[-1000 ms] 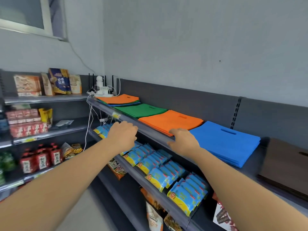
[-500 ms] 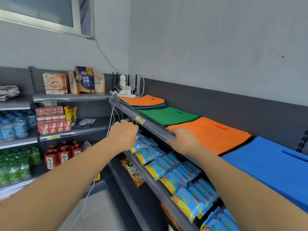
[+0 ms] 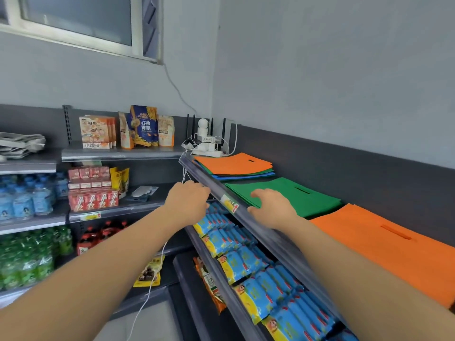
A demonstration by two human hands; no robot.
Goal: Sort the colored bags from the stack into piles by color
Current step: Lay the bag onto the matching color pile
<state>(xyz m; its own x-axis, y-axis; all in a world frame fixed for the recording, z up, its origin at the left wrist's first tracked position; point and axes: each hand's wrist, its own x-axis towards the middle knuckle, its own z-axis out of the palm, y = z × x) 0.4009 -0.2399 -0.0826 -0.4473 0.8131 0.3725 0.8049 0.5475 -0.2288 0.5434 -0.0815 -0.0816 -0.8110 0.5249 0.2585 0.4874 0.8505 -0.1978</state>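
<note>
My right hand (image 3: 273, 207) rests open on the green pile (image 3: 295, 196); my left hand (image 3: 188, 201), fingers curled empty, sits beside the shelf edge (image 3: 209, 185).

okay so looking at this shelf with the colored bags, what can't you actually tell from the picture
- Mixed stack, head view: the orange top bag covers the rest; only green and blue edges show, so the count is unknown.
- Orange pile: cut off by the right edge.
- Left hand: fingers curl out of sight; any grip is hidden.
- Right hand: palm down at the green pile; pressing or hovering is unclear.
- Price tag: too small to read.
</note>
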